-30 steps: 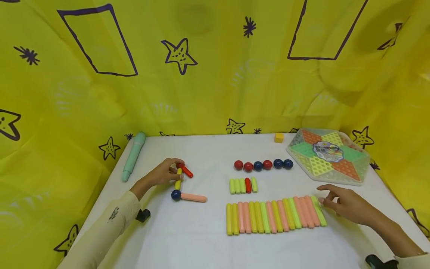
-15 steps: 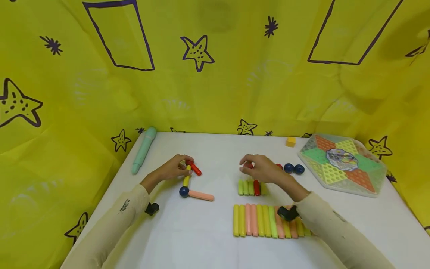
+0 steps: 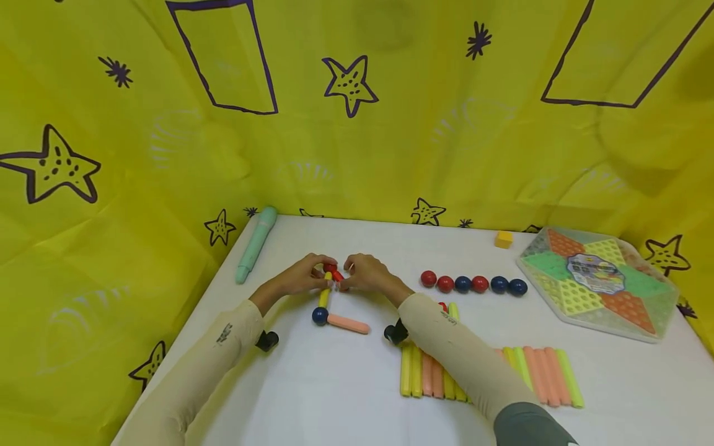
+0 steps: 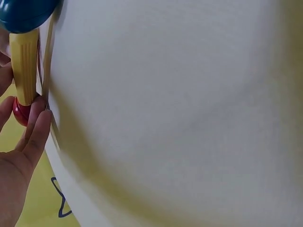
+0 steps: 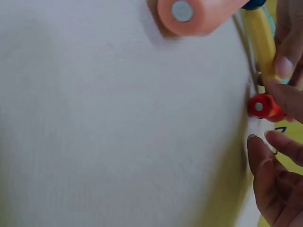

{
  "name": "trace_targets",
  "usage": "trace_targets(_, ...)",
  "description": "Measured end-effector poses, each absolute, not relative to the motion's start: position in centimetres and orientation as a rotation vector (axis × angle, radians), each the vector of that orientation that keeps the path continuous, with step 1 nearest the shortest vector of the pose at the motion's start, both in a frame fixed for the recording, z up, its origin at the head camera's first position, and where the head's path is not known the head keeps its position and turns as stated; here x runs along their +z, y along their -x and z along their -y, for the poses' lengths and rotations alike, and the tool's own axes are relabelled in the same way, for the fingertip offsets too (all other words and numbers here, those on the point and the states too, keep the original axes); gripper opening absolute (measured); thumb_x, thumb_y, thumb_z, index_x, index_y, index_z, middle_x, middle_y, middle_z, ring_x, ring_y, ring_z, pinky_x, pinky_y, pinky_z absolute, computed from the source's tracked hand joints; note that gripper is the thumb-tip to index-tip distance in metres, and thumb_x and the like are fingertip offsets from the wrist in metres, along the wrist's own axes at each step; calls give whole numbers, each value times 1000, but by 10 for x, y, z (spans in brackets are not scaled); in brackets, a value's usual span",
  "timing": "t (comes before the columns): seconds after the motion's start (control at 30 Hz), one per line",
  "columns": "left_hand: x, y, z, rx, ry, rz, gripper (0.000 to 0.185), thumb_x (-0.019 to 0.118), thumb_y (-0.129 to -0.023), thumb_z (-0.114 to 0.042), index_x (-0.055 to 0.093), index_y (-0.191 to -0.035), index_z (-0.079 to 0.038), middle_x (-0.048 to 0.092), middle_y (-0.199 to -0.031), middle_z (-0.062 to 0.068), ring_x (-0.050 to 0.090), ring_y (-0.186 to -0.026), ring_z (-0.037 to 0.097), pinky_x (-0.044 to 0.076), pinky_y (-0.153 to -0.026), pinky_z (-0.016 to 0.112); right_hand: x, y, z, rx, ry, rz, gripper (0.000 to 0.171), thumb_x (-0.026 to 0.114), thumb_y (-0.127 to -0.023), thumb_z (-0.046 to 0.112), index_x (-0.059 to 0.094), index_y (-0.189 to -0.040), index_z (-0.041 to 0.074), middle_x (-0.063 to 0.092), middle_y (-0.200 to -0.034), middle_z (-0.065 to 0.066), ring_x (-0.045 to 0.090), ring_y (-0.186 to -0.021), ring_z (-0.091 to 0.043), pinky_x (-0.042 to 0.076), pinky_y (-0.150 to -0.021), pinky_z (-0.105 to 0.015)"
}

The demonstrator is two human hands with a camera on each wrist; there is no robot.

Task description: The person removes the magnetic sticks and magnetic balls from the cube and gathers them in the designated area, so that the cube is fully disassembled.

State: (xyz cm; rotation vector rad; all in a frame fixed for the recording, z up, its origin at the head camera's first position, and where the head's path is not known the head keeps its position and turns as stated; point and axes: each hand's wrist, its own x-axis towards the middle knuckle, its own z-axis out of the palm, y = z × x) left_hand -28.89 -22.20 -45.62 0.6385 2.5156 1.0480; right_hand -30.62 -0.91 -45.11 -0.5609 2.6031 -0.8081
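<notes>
My left hand (image 3: 298,277) pinches a red ball (image 4: 20,113) at the far end of a yellow stick (image 3: 323,299). The stick's near end meets a dark blue ball (image 3: 320,316), from which a pink stick (image 3: 348,324) reaches right along the table. A short red stick (image 3: 338,276) joins the red ball; a round silvery spot shows on its end in the right wrist view. My right hand (image 3: 369,272) has its fingers around this red stick. In the right wrist view a gap separates the lower fingertips (image 5: 255,144) from it.
Several red and blue balls (image 3: 462,285) form a row at centre right. Rows of short and long sticks (image 3: 542,371) lie nearer, partly hidden by the right sleeve (image 3: 463,347). A hexagonal board box (image 3: 597,279), yellow cube (image 3: 503,240) and mint-green microphone-shaped object (image 3: 256,244) stand farther out.
My right hand has swung left from beside the long sticks, over the balls, to the red stick. My left hand keeps its grip. The head view has shifted right.
</notes>
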Motion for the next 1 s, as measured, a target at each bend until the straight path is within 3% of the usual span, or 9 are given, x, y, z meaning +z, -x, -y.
trace_targets(0.2, -457, 290, 221, 1079, -665, -2502, 51, 70, -94, -8, 51, -139, 5, 55, -129, 21, 64, -111, 34, 54, -98, 42, -457, 311, 15, -812, 660, -2589, 26, 77, -88, 25, 71, -108, 9, 65, -92, -4, 57, -80, -18, 44, -66, -28)
trace_targets(0.37, -456, 290, 219, 1108, -570, -2460, 54, 70, -94, -7, 49, -143, 0, 55, -134, 18, 65, -113, 34, 54, -98, 42, -459, 315, 14, -803, 693, -2587, 20, 69, -93, 21, 64, -108, 9, 61, -90, -5, 55, -78, -19, 42, -66, -28)
trace_targets(0.67, -456, 288, 220, 1098, -529, -2462, 58, 73, -93, -12, 48, -144, -1, 54, -136, 19, 64, -111, 33, 55, -95, 40, -467, 315, 18, -848, 693, -2622, 28, 66, -95, 31, 73, -109, 8, 71, -104, -7, 56, -80, -18, 40, -63, -26)
trace_targets(1.0, -458, 290, 221, 1093, -549, -2478, 59, 73, -93, -12, 47, -145, 0, 52, -141, 21, 64, -112, 31, 53, -98, 41, -464, 311, 24, -886, 609, -2634, 26, 60, -96, 31, 73, -104, 10, 65, -88, -4, 51, -70, -16, 35, -57, -27)
